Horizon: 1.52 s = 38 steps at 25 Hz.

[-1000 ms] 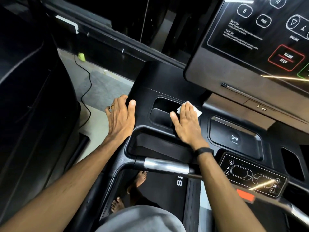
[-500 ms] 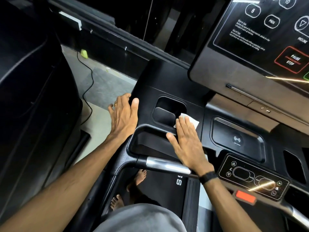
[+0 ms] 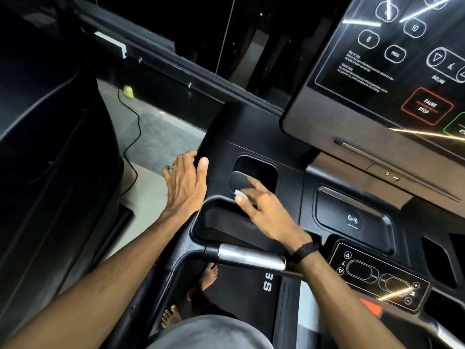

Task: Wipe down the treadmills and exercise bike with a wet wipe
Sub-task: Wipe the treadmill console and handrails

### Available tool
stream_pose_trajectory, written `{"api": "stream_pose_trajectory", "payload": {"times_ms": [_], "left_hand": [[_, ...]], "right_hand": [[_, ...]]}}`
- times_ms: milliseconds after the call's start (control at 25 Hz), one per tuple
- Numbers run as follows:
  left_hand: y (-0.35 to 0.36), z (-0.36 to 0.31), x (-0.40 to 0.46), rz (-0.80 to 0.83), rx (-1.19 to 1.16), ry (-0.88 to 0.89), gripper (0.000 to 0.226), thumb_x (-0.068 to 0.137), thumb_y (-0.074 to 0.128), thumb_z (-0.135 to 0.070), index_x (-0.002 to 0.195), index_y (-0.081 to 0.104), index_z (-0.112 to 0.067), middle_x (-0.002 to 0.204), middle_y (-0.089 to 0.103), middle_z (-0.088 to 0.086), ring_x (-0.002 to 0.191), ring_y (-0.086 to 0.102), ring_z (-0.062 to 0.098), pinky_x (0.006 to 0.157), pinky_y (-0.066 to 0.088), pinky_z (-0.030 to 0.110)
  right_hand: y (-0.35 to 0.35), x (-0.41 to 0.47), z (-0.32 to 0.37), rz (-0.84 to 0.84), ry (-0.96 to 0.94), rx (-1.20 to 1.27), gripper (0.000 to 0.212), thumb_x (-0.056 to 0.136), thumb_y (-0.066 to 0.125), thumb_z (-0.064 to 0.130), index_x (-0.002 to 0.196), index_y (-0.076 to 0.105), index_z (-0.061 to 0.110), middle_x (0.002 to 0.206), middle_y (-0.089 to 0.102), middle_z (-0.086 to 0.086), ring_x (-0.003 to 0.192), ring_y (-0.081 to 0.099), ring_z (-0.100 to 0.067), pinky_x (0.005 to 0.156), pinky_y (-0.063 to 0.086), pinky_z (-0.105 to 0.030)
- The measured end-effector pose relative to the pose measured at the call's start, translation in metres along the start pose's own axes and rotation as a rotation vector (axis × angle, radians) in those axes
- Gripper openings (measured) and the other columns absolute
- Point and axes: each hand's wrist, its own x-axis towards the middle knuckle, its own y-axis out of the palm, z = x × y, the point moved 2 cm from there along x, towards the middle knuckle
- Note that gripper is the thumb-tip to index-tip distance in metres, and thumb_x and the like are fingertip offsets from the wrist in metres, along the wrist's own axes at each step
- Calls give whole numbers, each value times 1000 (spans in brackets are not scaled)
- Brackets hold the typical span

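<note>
Left hand (image 3: pixel 186 183): flat and wide open on the treadmill (image 3: pixel 251 137) edge.
Wet wipe (image 3: pixel 241 194): under right fingers, by the cup hole (image 3: pixel 254 176).
Right hand (image 3: pixel 270 214): presses the wipe down.

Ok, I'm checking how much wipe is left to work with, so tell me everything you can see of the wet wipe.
The wipe shows only as a small white, crumpled scrap, blurred by motion. Most of it is hidden under the right hand, which presses it flat-palmed onto the black console, at the near lip of the square cup pocket. The visible bit pokes out by the thumb. Its full size, folding and wetness cannot be told. The left hand rests apart on the console's edge.
</note>
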Motion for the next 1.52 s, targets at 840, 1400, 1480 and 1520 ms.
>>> {"api": "stream_pose_trajectory", "payload": {"times_ms": [840,1400,1480,1520], "left_hand": [[0,-3,1,0,17,7,65,96,16,-56,130,49,-11,128,59,6,120,54,25,113,22,52],[1,-3,0,17,17,9,69,96,13,-57,133,48,-10,130,58,6,123,53,26,113,22,53],[2,-4,0,5,23,7,68,97,14,-57,132,48,-10,130,58,7,123,53,25,113,22,54],[2,-4,1,4,26,5,67,97,15,-56,132,48,-10,130,58,6,123,53,25,113,22,54]], "right_hand": [[14,28,54,74,151,-281,82,95,30,75,132,56,5,122,67,-16,131,51,-31,119,22,-41],[-12,15,42,101,248,-178,86,92,16,80,105,68,14,121,66,-16,128,52,-35,112,34,-43],[-20,7,38,100,236,-314,86,94,15,76,114,69,12,126,65,-16,133,48,-32,123,15,-45],[-18,6,42,97,230,-372,86,96,15,74,111,70,10,123,66,-15,131,50,-31,124,12,-46]]}}
